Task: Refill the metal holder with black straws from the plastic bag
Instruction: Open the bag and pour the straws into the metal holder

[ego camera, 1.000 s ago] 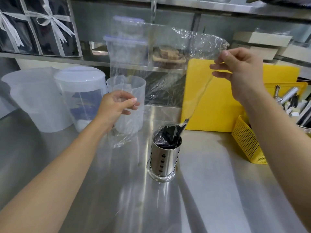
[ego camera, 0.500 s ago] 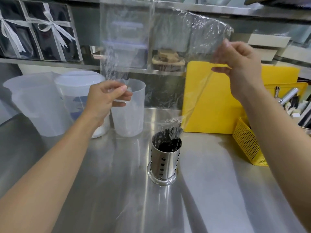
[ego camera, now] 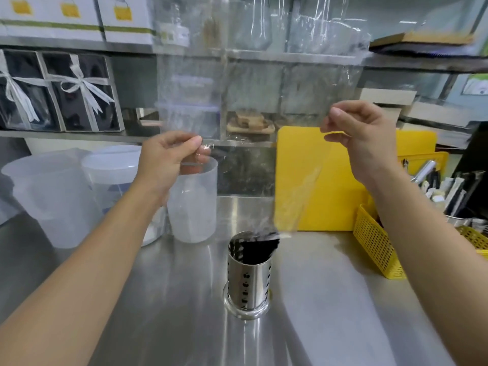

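A perforated metal holder (ego camera: 249,286) stands upright on the steel counter, with black straws (ego camera: 254,250) filling its top. Above it hangs a clear plastic bag (ego camera: 261,101), stretched wide and see-through; I see no straws in its upper part. Its lower corner tapers down to the holder's rim. My left hand (ego camera: 169,159) pinches the bag's left edge. My right hand (ego camera: 361,136) pinches the right edge, a little higher.
Translucent plastic jugs (ego camera: 192,202) stand at the back left of the steel counter (ego camera: 158,299). A yellow cutting board (ego camera: 338,186) leans at the back. A yellow basket (ego camera: 377,247) with utensils sits at the right. Shelves with boxes run behind.
Both hands lifted the bag higher and spread it wide. The bag's lower end has risen out of the holder to its rim, leaving the straws inside.
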Tool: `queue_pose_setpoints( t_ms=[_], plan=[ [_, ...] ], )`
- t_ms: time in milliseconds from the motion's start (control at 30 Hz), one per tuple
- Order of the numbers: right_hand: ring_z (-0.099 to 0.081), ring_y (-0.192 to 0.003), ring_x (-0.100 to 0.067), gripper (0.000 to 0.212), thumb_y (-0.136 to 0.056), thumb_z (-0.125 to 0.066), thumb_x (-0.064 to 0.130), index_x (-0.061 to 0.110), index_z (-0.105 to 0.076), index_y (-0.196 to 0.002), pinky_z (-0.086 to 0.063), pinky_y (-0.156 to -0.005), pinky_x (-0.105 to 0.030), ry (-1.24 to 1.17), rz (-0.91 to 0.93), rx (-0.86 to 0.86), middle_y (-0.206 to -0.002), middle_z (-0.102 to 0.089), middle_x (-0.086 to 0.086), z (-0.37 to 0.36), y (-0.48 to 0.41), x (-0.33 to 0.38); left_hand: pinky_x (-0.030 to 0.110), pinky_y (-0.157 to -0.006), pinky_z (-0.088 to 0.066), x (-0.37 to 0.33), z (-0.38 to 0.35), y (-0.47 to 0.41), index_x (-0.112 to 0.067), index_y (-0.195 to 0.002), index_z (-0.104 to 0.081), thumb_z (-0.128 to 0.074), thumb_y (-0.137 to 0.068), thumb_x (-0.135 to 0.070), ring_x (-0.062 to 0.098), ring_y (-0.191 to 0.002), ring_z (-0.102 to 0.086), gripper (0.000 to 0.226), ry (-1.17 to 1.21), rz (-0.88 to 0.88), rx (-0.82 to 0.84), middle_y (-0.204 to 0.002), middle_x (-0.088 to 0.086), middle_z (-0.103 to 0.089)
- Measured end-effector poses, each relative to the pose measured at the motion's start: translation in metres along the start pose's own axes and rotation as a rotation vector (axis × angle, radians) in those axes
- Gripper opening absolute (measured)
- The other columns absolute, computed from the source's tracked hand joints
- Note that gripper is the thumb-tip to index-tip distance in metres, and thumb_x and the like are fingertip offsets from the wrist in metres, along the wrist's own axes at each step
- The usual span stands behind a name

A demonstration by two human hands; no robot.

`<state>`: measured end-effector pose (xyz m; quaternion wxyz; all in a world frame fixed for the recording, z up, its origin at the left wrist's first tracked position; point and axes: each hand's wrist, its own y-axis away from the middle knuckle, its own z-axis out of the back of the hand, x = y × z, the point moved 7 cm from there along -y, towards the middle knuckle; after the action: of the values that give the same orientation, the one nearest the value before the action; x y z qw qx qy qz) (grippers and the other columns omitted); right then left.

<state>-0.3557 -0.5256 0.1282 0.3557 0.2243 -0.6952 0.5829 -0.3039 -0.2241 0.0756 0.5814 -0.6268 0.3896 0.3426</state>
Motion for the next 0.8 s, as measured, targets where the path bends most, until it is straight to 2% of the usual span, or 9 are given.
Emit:
queue_pose_setpoints(
  t_ms=[133, 233, 367, 467, 567, 633, 700, 800],
  plan=[
    [-0.064, -0.06, -0.013, 0.003, -0.082, -0.065, 0.016, 0.017, -0.063, -0.081, -0.05, -0.055, -0.024, 0.006, 0.002, -0.07, -0.063, -0.069, 0.005, 0.026, 0.009, 0.012, 0.021, -0.05, -0.053, 0.003, -0.03, 0.01, -0.016, -0.079, -0.064, -0.064, -0.082, -0.013, 0.009, -0.056, -0.067, 0.005, 0.074, 0.11, 0.052, -0.06, -0.005, -0.07],
    [-0.063, -0.056, -0.012, 0.003, -0.082, -0.065, 0.016, 0.018, -0.063, -0.082, -0.05, -0.053, -0.023, 0.032, -0.081, -0.112, -0.062, -0.068, 0.006, 0.05, 0.023, 0.005, 0.022, -0.048, -0.053, 0.025, -0.058, 0.028, -0.014, -0.08, -0.064, -0.064, -0.082, -0.013, 0.009, -0.055, -0.067, 0.003, 0.076, 0.231, 0.09, -0.066, 0.0, -0.071],
    [-0.064, -0.054, -0.011, 0.019, -0.08, -0.066, 0.008, 0.014, -0.058, -0.096, -0.05, -0.05, -0.021, 0.119, -0.238, -0.124, -0.062, -0.07, 0.005, 0.087, 0.054, -0.022, 0.029, -0.048, -0.056, 0.068, -0.101, 0.069, -0.011, -0.079, -0.064, -0.061, -0.085, -0.01, 0.011, -0.055, -0.067, 0.007, 0.083, 0.404, 0.171, -0.064, 0.003, -0.072],
    [-0.063, -0.056, -0.014, 0.03, -0.078, -0.067, 0.002, 0.01, -0.055, -0.104, -0.05, -0.055, -0.03, 0.211, -0.348, -0.209, -0.066, -0.069, 0.002, 0.12, 0.086, -0.049, 0.04, -0.059, -0.06, 0.097, -0.128, 0.104, -0.013, -0.085, -0.061, -0.062, -0.083, -0.01, 0.014, -0.061, -0.065, 0.004, 0.076, 0.52, 0.185, -0.074, 0.004, -0.067],
    [-0.062, -0.071, -0.024, 0.034, -0.078, -0.067, 0.002, 0.004, -0.054, -0.11, -0.049, -0.064, -0.039, 0.299, -0.477, -0.242, -0.086, -0.066, -0.015, 0.154, 0.119, -0.075, 0.046, -0.068, -0.057, 0.122, -0.148, 0.139, -0.017, -0.094, -0.058, -0.063, -0.081, -0.005, 0.023, -0.077, -0.063, 0.018, -0.008, 0.559, 0.215, -0.091, 0.008, -0.063],
    [-0.063, -0.074, -0.025, 0.032, -0.079, -0.065, 0.002, 0.005, -0.054, -0.109, -0.052, -0.062, -0.036, 0.352, -0.568, -0.236, -0.091, -0.066, -0.018, 0.173, 0.141, -0.091, 0.047, -0.072, -0.055, 0.141, -0.159, 0.164, -0.014, -0.103, -0.056, -0.06, -0.082, -0.001, 0.026, -0.082, -0.063, 0.025, -0.082, 0.594, 0.27, -0.097, 0.01, -0.063],
    [-0.063, -0.068, -0.021, 0.024, -0.079, -0.065, 0.001, 0.01, -0.055, -0.1, -0.051, -0.051, -0.027, 0.401, -0.633, -0.231, -0.084, -0.066, -0.013, 0.19, 0.161, -0.107, 0.041, -0.069, -0.055, 0.16, -0.168, 0.186, -0.013, -0.098, -0.057, -0.061, -0.082, -0.003, 0.024, -0.074, -0.063, 0.02, -0.158, 0.64, 0.316, -0.089, 0.007, -0.066],
    [-0.059, -0.062, -0.023, 0.021, -0.079, -0.065, -0.002, 0.008, -0.054, -0.094, -0.046, -0.052, -0.032, 0.467, -0.706, -0.225, -0.073, -0.064, -0.011, 0.21, 0.186, -0.132, 0.017, -0.045, -0.044, 0.19, -0.176, 0.211, -0.01, -0.08, -0.059, -0.063, -0.08, -0.003, 0.015, -0.054, -0.055, 0.008, -0.225, 0.699, 0.318, -0.069, 0.004, -0.063]
  ],
)
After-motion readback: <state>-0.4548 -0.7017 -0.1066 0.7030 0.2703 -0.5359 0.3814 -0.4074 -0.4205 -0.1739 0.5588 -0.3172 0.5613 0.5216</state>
